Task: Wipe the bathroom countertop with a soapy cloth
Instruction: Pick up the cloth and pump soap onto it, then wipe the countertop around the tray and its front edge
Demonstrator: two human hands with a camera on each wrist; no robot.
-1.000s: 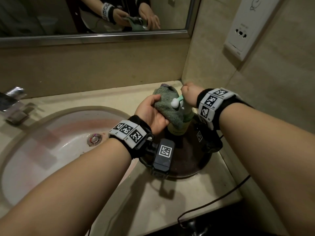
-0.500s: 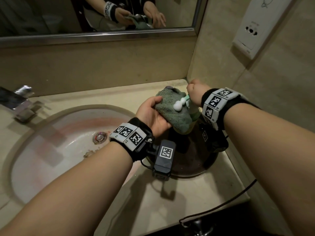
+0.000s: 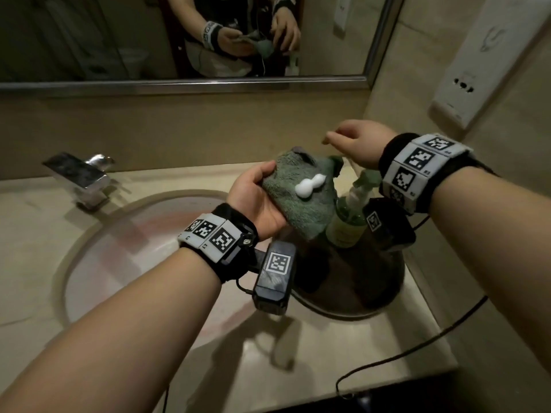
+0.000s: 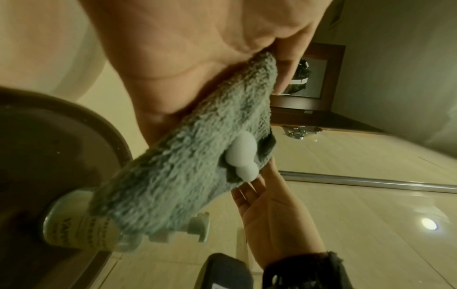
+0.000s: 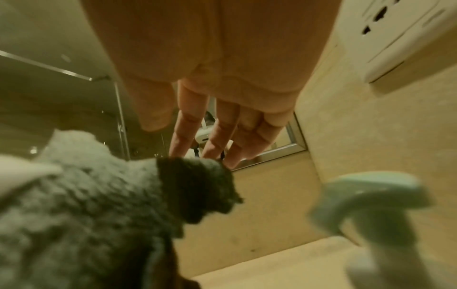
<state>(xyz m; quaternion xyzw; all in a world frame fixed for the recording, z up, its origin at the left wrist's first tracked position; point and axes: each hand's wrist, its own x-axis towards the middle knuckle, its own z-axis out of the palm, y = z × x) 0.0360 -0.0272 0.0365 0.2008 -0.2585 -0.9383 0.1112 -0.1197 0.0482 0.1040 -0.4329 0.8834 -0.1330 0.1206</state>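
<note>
Soap is on the cloth; my right hand has come off the pump.

My right hand point(image 3: 356, 144) has lifted from the soap bottle point(image 3: 348, 216) (fingers now loose, holding nothing) and hovers at 1 o'clock of the cloth point(image 3: 301, 192). My left hand point(image 3: 258, 198) grips the cloth palm-up, foam point(image 3: 399, 183) on top, above the countertop point(image 3: 343, 353). Wiping should be next.
</note>
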